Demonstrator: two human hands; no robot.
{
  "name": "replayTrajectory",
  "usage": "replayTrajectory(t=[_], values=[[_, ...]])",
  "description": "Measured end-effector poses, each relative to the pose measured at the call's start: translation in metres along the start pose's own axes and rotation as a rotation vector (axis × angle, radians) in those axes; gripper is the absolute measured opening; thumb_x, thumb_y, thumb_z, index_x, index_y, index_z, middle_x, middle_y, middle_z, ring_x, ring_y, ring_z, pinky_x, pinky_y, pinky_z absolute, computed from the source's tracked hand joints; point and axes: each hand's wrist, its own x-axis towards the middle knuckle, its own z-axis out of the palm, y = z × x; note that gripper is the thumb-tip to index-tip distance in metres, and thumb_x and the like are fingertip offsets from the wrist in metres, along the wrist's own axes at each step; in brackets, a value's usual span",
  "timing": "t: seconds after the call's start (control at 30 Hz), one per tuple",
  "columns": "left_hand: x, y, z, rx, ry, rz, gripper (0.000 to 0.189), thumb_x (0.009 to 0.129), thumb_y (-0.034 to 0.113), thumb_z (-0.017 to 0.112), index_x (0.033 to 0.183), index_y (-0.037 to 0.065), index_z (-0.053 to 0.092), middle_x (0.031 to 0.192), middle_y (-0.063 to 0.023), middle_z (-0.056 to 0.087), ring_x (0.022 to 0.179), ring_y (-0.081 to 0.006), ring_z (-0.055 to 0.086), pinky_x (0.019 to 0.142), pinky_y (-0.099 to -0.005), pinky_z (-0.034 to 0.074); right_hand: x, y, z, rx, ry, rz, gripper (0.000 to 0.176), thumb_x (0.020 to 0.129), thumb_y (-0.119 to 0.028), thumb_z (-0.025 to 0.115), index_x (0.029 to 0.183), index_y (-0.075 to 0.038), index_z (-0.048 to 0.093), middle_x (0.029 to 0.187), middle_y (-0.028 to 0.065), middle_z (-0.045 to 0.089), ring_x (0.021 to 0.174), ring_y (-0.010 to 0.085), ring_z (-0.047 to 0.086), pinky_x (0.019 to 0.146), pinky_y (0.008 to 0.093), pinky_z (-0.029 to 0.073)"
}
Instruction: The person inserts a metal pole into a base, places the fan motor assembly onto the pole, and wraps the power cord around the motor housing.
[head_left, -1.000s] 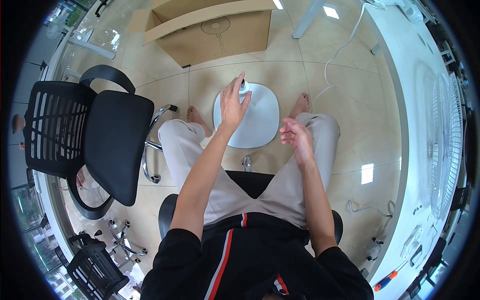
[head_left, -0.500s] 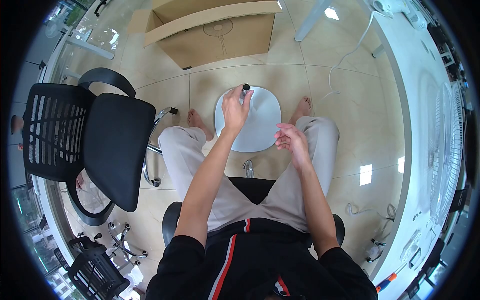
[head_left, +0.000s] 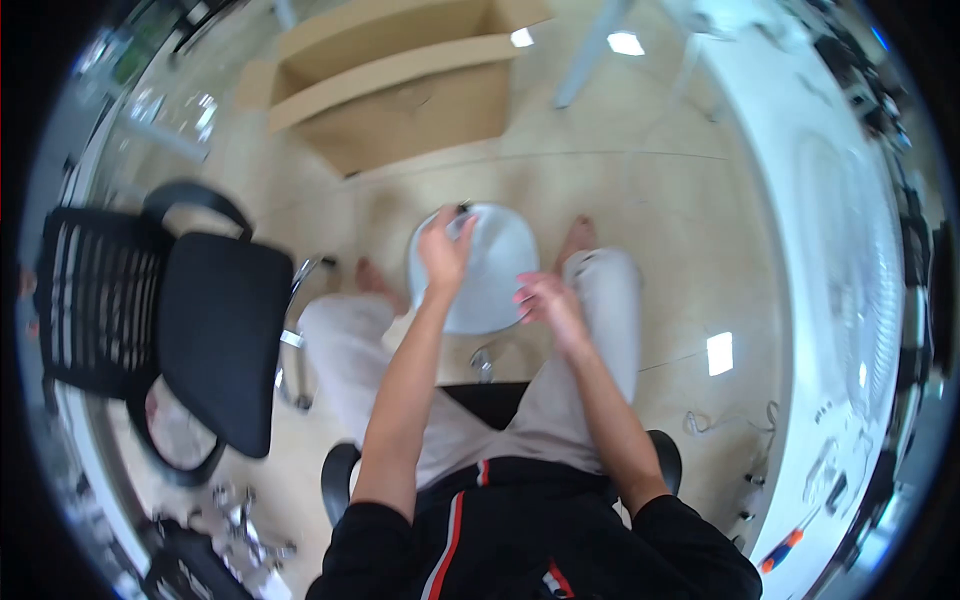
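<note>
Between my feet a white rounded base [head_left: 490, 290] lies on the floor, with a short upright pole [head_left: 461, 212] at its far part. My left hand [head_left: 443, 247] is wrapped round the top of this pole, whose dark end shows beside the fingers. Over the base's right edge hovers my right hand [head_left: 549, 302], fingers loosely curled and apart, with nothing visible in it. The picture is blurred, so fine details of the pole are lost.
An open cardboard box [head_left: 420, 115] stands beyond the base. A black office chair [head_left: 220, 330] is on the left. Along the right runs a white table [head_left: 775, 200] with a fan grille [head_left: 865, 290] and an orange-blue screwdriver [head_left: 783, 550]. A cable lies on the floor.
The whole view has shifted and blurred, with the box showing more of its inside. My left hand still grips the pole, and my right hand stays by the base's right edge.
</note>
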Motion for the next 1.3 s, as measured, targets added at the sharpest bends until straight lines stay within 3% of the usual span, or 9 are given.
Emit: replayTrajectory(t=[0.3,0.6,0.7,0.73,0.77,0.87,1.13,1.23,1.3], values=[[-0.004,0.001,0.010,-0.067,-0.042,-0.039,0.038,0.085,0.032,0.077,0.102,-0.002,0.067,0.093,-0.0229,0.071,0.087,-0.0376,0.070,0.079,-0.0446,0.052,0.011,0.018,-0.013,0.041,-0.013,0.013,0.028,0.095,-0.024,0.055,0.114,-0.004,0.061,0.087,0.0049,0.066,0.069,0.0128,0.062,0.060,0.0284,0.052],[-0.043,-0.007,0.014,-0.104,-0.076,0.079,0.056,0.093,0.019,0.068,0.144,0.006,0.048,0.124,-0.0230,0.064,0.109,-0.0351,0.065,0.088,-0.0433,0.052,0.003,0.016,-0.021,0.012,0.023,0.014,0.027,0.095,-0.023,0.054,0.113,-0.005,0.061,0.087,0.0045,0.067,0.068,0.0117,0.062,0.059,0.0279,0.051],[-0.057,-0.029,0.006,-0.069,-0.218,0.057,0.063,0.093,0.015,0.067,0.150,0.008,0.040,0.130,-0.0225,0.061,0.111,-0.0329,0.065,0.086,-0.0439,0.053,0.007,0.025,-0.030,-0.001,0.035,-0.023,0.027,0.095,-0.023,0.055,0.113,-0.004,0.062,0.086,0.0056,0.068,0.068,0.0123,0.063,0.058,0.0291,0.052],[-0.063,-0.027,0.000,-0.131,-0.308,-0.117,0.066,0.090,0.010,0.068,0.150,0.010,0.040,0.132,-0.0219,0.061,0.114,-0.0307,0.065,0.084,-0.0416,0.056,0.005,0.023,-0.029,-0.017,0.052,-0.020,0.028,0.094,-0.022,0.055,0.113,-0.003,0.063,0.086,0.0064,0.068,0.068,0.0127,0.063,0.058,0.0298,0.052],[-0.069,-0.063,0.006,-0.048,-0.372,-0.015,0.075,0.088,0.005,0.069,0.154,0.012,0.034,0.134,-0.0212,0.060,0.110,-0.0317,0.067,0.082,-0.0388,0.059,0.001,0.021,-0.028,-0.032,0.069,-0.016,0.028,0.094,-0.022,0.056,0.113,-0.003,0.063,0.087,0.0072,0.068,0.068,0.0132,0.064,0.059,0.0304,0.053],[-0.071,-0.050,0.000,-0.210,-0.385,-0.062,0.093,0.086,0.002,0.065,0.160,0.023,0.013,0.122,-0.0243,0.066,0.094,-0.0311,0.072,0.076,-0.0401,0.058,-0.003,0.017,-0.027,-0.010,0.077,-0.008,0.026,0.095,-0.022,0.057,0.113,-0.004,0.064,0.088,0.0071,0.068,0.070,0.0133,0.063,0.061,0.0290,0.053],[-0.068,-0.023,-0.014,-0.137,-0.437,-0.211,0.096,0.086,0.005,0.065,0.160,0.027,0.007,0.103,-0.0213,0.071,0.083,-0.0325,0.072,0.080,-0.0415,0.056,-0.015,0.011,-0.021,-0.107,0.085,0.018,0.027,0.095,-0.023,0.057,0.112,-0.004,0.064,0.089,0.0083,0.068,0.070,0.0141,0.064,0.061,0.0276,0.053],[-0.068,-0.025,-0.011,-0.182,-0.438,-0.252,0.096,0.084,0.005,0.065,0.160,0.028,0.010,0.107,-0.0206,0.070,0.083,-0.0308,0.072,0.081,-0.0416,0.056,-0.013,0.018,-0.021,-0.110,0.093,0.014,0.026,0.094,-0.022,0.057,0.112,-0.004,0.063,0.090,0.0086,0.068,0.070,0.0144,0.065,0.062,0.0286,0.054],[-0.067,-0.022,-0.010,-0.185,-0.425,-0.245,0.095,0.083,0.005,0.066,0.160,0.022,0.012,0.122,-0.0235,0.063,0.101,-0.0339,0.067,0.087,-0.0428,0.054,-0.015,0.024,-0.023,-0.098,0.090,0.001,0.026,0.094,-0.023,0.058,0.113,-0.005,0.062,0.090,0.0087,0.068,0.071,0.0144,0.065,0.063,0.0290,0.054]])
